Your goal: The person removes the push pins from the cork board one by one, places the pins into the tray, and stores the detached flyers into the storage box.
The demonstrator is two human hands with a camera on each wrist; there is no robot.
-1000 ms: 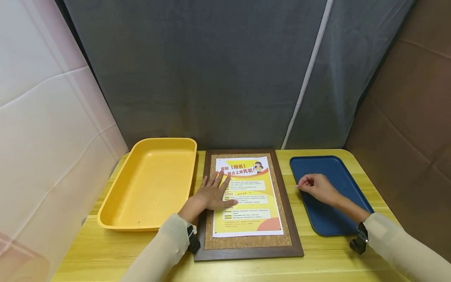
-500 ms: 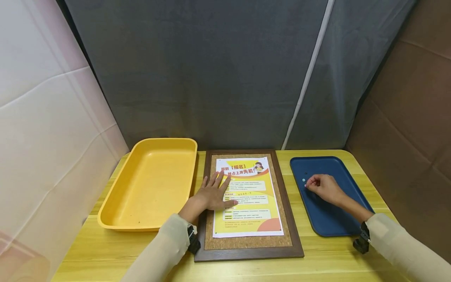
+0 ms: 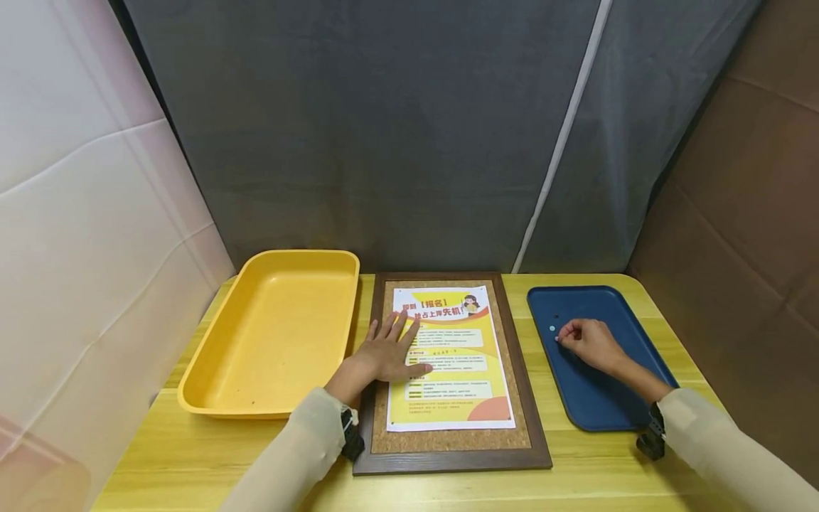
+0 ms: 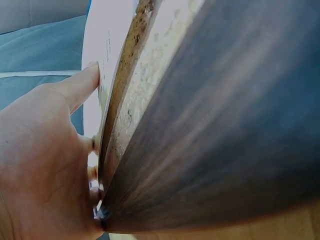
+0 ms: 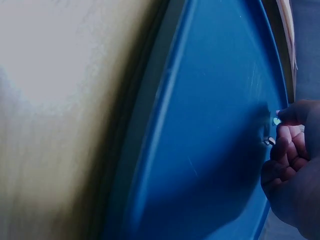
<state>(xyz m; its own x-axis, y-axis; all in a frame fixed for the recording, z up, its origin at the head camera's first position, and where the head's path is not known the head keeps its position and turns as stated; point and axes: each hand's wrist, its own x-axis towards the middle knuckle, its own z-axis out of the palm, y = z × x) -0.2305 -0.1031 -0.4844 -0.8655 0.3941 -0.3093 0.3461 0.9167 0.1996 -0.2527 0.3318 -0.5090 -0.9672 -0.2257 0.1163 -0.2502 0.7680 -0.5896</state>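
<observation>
My left hand (image 3: pixel 382 355) lies spread, fingers straight, on the left part of a yellow and white printed poster (image 3: pixel 441 412). The sheet lies on a corkboard (image 3: pixel 451 441) with a dark wooden frame; small tacks show at its corners. In the left wrist view the thumb (image 4: pixel 82 85) rests on the paper beside the board's edge. Over the left part of a blue tray (image 3: pixel 614 398), my right hand (image 3: pixel 591 345) pinches a small pale thumbtack (image 3: pixel 557 339) between thumb and forefinger. Close to those fingertips a small white disc (image 3: pixel 552 328) and a tiny dark piece (image 3: pixel 556 316) lie in the tray.
A large yellow bin (image 3: pixel 269 334) stands left of the corkboard, with a few specks on its floor. The wooden table (image 3: pixel 409 494) runs beneath everything. A grey curtain (image 3: pixel 358 142) hangs behind, with a pale sheet at left and a brown one at right.
My right hand has moved a little to the right, from the tray's left edge to inside it, bringing the white disc into view. My left hand has stayed on the poster.
</observation>
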